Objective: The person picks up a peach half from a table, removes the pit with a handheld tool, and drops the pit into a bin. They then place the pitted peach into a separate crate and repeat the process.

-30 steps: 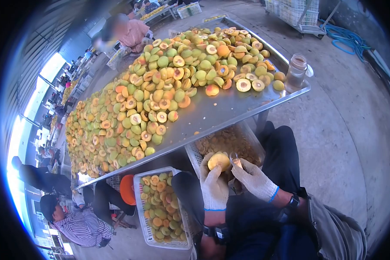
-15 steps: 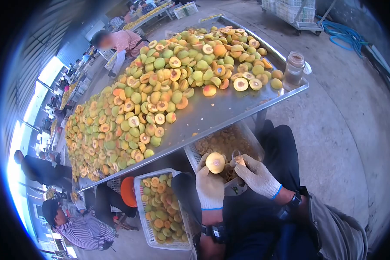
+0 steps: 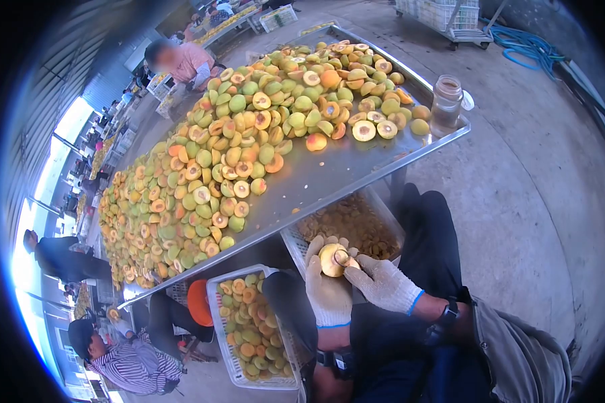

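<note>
Left hand (image 3: 329,290) gripping 1 fruit half (image 3: 332,260), right hand (image 3: 382,282) pinching a small looped tool (image 3: 343,258) against it (both gloved).

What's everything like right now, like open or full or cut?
Fruit half: cut, in left hand
Looped tool: in right hand, at the fruit half
Jar: upright, open
Fruit heap: mostly halved
Fruit crate: full
Scrap crate: holding brown scraps
Blue hose: coiled

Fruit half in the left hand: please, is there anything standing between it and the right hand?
Nothing visible blocks the way. Only the small tool, held by the right hand, comes between, at the cut face of the fruit half. The left hand leaves that face uncovered.
</note>
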{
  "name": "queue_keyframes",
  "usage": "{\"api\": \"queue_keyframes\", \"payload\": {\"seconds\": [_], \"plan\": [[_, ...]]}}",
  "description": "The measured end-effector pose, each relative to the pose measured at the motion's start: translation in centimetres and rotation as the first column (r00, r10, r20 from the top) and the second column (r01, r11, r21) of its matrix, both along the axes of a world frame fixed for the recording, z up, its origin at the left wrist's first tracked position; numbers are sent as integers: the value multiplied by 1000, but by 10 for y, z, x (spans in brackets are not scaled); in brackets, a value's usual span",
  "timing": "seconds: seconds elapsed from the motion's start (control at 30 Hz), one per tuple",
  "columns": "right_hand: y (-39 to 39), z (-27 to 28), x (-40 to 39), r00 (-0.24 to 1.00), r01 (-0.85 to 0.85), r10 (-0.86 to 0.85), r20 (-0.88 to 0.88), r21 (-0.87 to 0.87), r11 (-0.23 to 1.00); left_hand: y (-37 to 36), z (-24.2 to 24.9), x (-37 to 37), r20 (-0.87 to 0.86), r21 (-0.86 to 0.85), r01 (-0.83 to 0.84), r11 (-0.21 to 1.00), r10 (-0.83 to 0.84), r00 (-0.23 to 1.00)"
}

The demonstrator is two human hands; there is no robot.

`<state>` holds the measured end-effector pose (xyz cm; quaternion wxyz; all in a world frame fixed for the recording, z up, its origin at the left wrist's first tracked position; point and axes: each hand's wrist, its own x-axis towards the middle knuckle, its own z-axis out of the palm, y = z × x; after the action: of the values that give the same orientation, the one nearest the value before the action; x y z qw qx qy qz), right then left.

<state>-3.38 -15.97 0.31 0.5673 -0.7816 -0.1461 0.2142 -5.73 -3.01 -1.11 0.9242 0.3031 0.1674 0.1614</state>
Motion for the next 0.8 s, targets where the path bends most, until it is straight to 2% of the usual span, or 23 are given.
{"api": "queue_keyframes", "payload": {"seconds": [0.13, 0.23, 0.3, 0.4, 0.53, 0.63, 0.73, 0.8], "plan": [[0, 2, -1, 999, 1, 0, 42, -26, 1000, 6, -5, 3, 24, -40, 68, 997, -67, 997], [1, 2, -3, 1000, -13, 15, 21, -72, 997, 4, -1, 7, -46, -1, 85, 996, -85, 995], [3, -1, -5, 996, 10, -4, 84, -69, 998, -6, 8, 9, -195, 81, 13, 997, 3, 981], [2, 6, -3, 995, -3, 8, 95, -56, 998, -11, 4, 10, -159, 19, -45, 999, 47, 986], [2, 3, -2, 996, -19, 27, 91, -88, 996, -15, 4, 9, -143, 42, -66, 997, 71, 987], [3, 6, -1, 996, -24, 34, 88, -117, 993, -13, 1, 8, -107, 114, -48, 992, 60, 992], [3, 7, 1, 995, -33, 46, 84, -145, 989, -10, 0, 9, -181, 145, -21, 989, 47, 982], [2, 4, 2, 989, -123, 131, 63, -119, 985, -9, 1, 6, -142, 241, -4, 971, 39, 989]]}}
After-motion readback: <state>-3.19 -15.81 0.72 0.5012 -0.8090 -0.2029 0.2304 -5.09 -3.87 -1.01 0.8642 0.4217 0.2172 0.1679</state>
